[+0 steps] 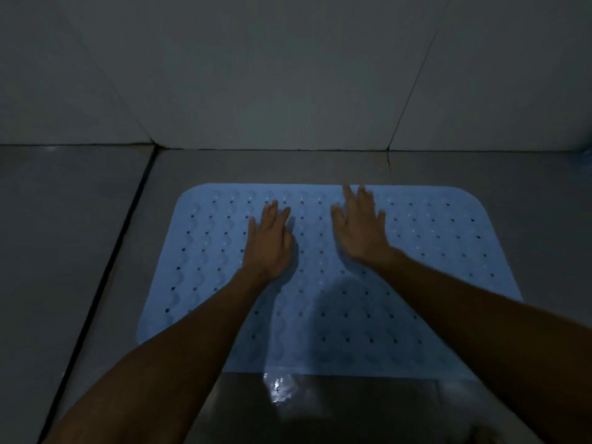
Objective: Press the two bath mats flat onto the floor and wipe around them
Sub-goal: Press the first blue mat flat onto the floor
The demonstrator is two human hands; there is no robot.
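Under both flat hands (269,241), blue mat (432,251).

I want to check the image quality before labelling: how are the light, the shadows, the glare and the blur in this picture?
Head view: dim, bluish light; a soft shadow falls on the blue bath mat between the forearms; a bright glare spot shines on the wet floor at its near edge; the right hand is slightly motion-blurred, the left hand sharper; wall lines bend with wide-angle distortion.
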